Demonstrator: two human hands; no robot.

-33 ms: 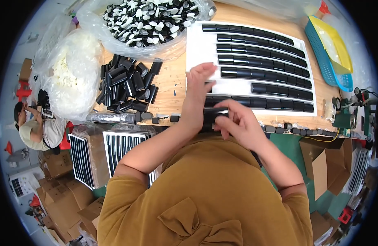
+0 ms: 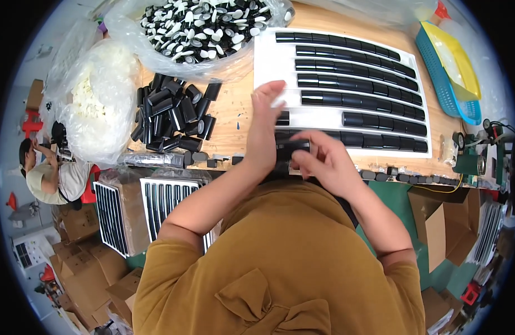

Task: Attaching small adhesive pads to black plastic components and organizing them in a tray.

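Wooden worktop [image 2: 232, 95] is spanning the upper ctr. Green floor [image 2: 394, 201] is showing below, R of ctr., w/ an open cardboard box [image 2: 436, 240] standing on that side. Lower L: brown ctns. [image 2: 81, 273] are lying heaped nr. a red seat [image 2: 91, 187]. Far L: a pale grey surface [image 2: 14, 178] (wall or floor, unclear) is extending behind. Bright, whitish light is falling approx. evenly.

Between our left hand [image 2: 263, 131] and right hand [image 2: 331, 164] we have one glossy black piece [image 2: 292, 147], slightly blurred; it lies roughly crosswise, right end in the right hand's grip, left end by the left palm, contact there unclear.
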